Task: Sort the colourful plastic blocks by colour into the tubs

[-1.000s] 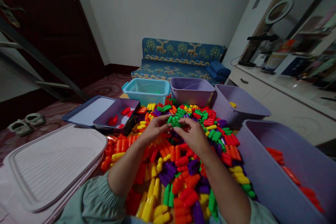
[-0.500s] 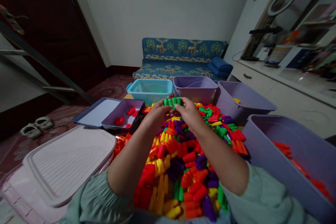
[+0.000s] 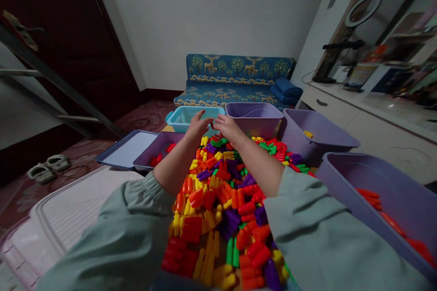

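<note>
My left hand [image 3: 198,126] reaches to the near rim of the light blue bin [image 3: 175,120], its thumb raised and fingers apart. Facing it, my right hand [image 3: 228,128] has its fingers stretched out, also near that rim. No block shows in either hand; both look open, with their fingertips close together. Below and in front of them spreads a heap of plastic peg-shaped building blocks [image 3: 221,175] in red, orange, yellow, green and purple. The inside of the blue bin is partly hidden by my hands.
Purple bins stand at the back [image 3: 254,122], at the right [image 3: 314,129] and at the near right [image 3: 375,177], two with visible blocks inside. A shallow purple tray [image 3: 145,159] holds red pieces at left. Pale lids [image 3: 78,209] lie in front of it.
The linked green blocks that both hands held have left them. My hands have moved forward and slightly left to the blue bin and opened.
</note>
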The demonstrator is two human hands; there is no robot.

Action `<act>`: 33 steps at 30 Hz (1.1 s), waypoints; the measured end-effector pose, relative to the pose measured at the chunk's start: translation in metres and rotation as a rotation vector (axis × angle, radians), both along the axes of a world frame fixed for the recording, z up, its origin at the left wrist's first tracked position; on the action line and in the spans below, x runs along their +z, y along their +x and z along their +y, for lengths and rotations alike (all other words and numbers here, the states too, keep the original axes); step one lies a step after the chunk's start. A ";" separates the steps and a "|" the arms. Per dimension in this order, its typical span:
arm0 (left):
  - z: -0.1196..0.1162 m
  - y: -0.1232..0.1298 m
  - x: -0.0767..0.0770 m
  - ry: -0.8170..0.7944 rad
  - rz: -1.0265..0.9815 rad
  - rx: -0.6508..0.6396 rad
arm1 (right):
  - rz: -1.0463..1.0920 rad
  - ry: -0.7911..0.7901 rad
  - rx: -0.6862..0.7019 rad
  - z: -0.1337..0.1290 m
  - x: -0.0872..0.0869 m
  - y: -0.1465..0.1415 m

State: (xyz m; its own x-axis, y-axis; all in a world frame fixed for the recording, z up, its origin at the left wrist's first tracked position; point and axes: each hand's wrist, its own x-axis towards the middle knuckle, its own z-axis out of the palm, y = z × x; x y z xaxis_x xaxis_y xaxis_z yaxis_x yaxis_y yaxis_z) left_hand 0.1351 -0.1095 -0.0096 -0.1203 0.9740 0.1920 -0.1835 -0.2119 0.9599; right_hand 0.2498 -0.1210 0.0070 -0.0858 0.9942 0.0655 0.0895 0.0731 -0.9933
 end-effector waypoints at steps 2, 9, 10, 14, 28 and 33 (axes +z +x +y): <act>-0.019 0.006 -0.011 -0.009 0.114 0.022 | -0.041 0.038 0.013 -0.020 -0.010 0.018; -0.084 0.017 -0.028 0.075 0.852 -0.211 | -0.591 0.238 0.102 -0.088 -0.041 0.098; -0.091 0.016 -0.027 0.080 0.944 -0.230 | -0.631 0.218 0.086 -0.096 -0.043 0.108; -0.111 0.008 -0.010 0.106 1.185 -0.412 | -0.823 0.172 0.132 -0.123 -0.035 0.128; -0.134 0.024 -0.008 0.122 1.620 -0.486 | -1.358 0.316 0.223 -0.159 -0.041 0.070; -0.123 0.026 -0.021 0.222 1.389 -0.329 | -1.222 0.334 0.042 -0.141 -0.050 0.073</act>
State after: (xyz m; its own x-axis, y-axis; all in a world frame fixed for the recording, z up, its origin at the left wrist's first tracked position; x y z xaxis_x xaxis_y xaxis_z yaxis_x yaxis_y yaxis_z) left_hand 0.1615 -0.2321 -0.0304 0.5052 0.8555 0.1137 0.7841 -0.5100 0.3535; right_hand 0.3231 -0.2624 -0.0432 -0.2985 0.9396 0.1676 0.9235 0.3287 -0.1979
